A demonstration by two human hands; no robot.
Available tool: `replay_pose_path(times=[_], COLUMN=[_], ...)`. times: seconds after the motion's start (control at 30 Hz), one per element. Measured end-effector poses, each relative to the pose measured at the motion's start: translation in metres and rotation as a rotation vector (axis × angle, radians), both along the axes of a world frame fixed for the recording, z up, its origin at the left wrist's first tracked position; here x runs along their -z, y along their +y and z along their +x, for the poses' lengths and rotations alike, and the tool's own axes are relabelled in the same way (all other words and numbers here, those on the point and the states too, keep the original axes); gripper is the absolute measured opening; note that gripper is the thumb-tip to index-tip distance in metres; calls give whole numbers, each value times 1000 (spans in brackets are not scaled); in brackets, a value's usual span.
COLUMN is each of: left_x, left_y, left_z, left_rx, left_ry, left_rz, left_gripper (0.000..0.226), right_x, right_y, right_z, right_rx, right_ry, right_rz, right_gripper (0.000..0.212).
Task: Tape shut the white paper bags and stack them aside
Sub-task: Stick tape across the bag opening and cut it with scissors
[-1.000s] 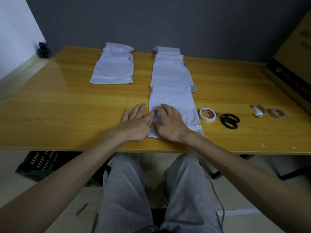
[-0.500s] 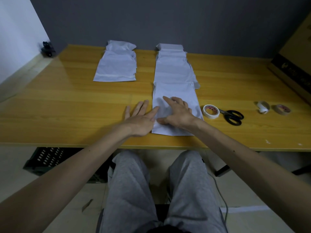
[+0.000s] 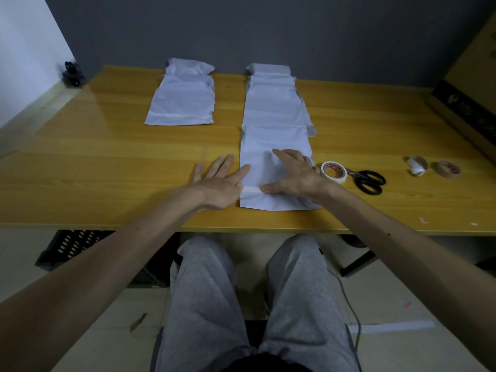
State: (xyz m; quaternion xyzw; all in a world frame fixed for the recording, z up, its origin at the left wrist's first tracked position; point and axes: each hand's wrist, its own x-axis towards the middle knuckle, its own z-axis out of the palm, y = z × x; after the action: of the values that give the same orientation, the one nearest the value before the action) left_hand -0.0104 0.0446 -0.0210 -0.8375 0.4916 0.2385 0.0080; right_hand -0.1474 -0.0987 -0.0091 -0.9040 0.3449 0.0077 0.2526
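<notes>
A white paper bag [image 3: 271, 146] lies flat near the table's front edge, with a strip of tape [image 3: 251, 189] across its lower part. My left hand [image 3: 220, 183] lies flat, fingers straight, at the bag's left edge, its thumb touching the tape end. My right hand [image 3: 294, 175] presses flat on the bag, thumb on the tape. Behind it a row of overlapping white bags [image 3: 273, 103] runs to the table's back. A separate pile of white bags [image 3: 182, 103] lies at the back left.
A roll of white tape [image 3: 333, 171] and black scissors [image 3: 367, 179] lie just right of my right hand. Two more tape rolls [image 3: 432, 167] sit farther right. A cardboard box [image 3: 467, 103] stands at the right edge. The wooden table [image 3: 107, 162] ends at a wall.
My right hand slid to the right along the bag, uncovering the tape strip, and the two hands moved apart. My left hand stayed at the bag's left edge.
</notes>
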Motion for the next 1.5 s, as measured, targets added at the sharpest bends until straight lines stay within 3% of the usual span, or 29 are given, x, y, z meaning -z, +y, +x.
replay_pose_path(times=[0.57,0.67,0.77,0.83,1.0,1.5], left_x=[-25,-22,-15,-7,8,9], left_y=[1,3,0,-4,0,7], left_z=[17,19,3,-9,-8,-12], left_rx=[38,25,143,230,183,180], left_ry=[-87,-56,-68,-82,-103,-190], left_rz=[66,-92,-253,-206,-80,-109], left_gripper=[55,56,52,52,55,54], right_x=[4,3,1,0,2,1], right_y=[11,13,14,15,17,6], right_z=[4,6,7,9,11,-5], right_rx=[12,16,22,35,37,-21], right_ry=[47,53,56,77,95,40], right_rz=[-51,-61,-57,-80,-101,-109], right_gripper=[85,85,85,86,90,96])
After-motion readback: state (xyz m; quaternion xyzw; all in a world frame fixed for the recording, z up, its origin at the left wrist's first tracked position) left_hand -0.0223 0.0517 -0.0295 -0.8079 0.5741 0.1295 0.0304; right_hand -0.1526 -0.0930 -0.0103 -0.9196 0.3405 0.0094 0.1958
